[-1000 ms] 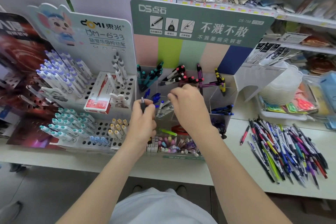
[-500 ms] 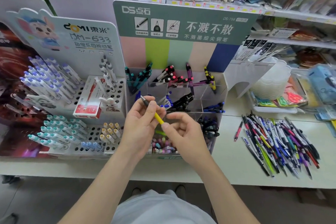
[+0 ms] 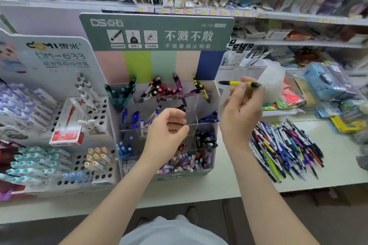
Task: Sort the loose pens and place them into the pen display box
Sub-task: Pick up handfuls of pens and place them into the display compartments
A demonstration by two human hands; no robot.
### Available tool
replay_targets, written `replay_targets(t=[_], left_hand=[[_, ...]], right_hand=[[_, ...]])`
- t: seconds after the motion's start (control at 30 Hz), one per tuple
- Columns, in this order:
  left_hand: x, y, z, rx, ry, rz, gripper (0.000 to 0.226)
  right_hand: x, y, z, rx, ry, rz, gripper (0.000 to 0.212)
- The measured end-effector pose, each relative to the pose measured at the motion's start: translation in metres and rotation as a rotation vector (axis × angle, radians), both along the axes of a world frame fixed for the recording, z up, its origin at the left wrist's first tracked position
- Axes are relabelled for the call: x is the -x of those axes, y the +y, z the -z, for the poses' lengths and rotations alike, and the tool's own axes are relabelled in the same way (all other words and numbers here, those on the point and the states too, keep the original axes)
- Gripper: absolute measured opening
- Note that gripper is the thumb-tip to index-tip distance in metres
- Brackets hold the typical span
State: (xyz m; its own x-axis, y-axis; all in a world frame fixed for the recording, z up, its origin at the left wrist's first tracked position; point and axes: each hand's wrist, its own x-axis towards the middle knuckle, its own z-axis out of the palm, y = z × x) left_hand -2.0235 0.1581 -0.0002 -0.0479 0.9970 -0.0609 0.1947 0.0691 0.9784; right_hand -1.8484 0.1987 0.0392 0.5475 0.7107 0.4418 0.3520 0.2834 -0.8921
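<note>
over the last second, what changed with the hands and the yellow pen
The yellow pen passed from the left hand to the right hand, which now pinches it and has carried it up and to the right of the pen display box. The left hand let go and hangs over the box holding nothing. The loose pens on the counter lie as before.

Two hands are counted: a left hand (image 3: 167,127) and a right hand (image 3: 242,109). One yellow pen (image 3: 237,83), one pen display box (image 3: 159,63), one red carton (image 3: 66,135) and one heap of loose pens (image 3: 284,147) are seen, the heap too dense to be counted.
</note>
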Motion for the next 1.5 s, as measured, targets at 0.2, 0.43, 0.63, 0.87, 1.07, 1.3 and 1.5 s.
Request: replay_targets(t=[0.2,0.43,0.63,0.87,1.07,1.3,1.5], left_hand=[[-0.012,-0.011,0.009,-0.081,0.222,0.1,0.026],[-0.027,-0.02,0.023,-0.052,0.251,0.217,0.022],[-0.065,-0.027,0.027,-0.107,0.251,0.321,0.021],[-0.147,-0.008,0.047,-0.075,0.417,0.604,0.022],[-0.243,0.04,0.127,0.096,0.728,0.735,0.036],[-0.306,0.081,0.216,0.135,1.111,0.86,0.054],[-0.311,0.072,0.219,0.083,1.181,0.722,0.023]], right_hand=[[-0.016,0.047,0.025,0.356,-0.669,-0.124,0.027],[-0.023,-0.038,0.054,0.286,-0.372,-0.159,0.033],[-0.072,-0.083,0.12,0.603,-0.227,-0.111,0.027],[-0.174,-0.076,0.198,0.931,-0.376,0.058,0.027],[-0.255,-0.075,0.241,1.157,-0.951,0.013,0.027],[-0.282,-0.075,0.273,1.174,-1.108,-0.201,0.04],[-0.279,-0.054,0.283,1.03,-1.033,-0.259,0.037]])
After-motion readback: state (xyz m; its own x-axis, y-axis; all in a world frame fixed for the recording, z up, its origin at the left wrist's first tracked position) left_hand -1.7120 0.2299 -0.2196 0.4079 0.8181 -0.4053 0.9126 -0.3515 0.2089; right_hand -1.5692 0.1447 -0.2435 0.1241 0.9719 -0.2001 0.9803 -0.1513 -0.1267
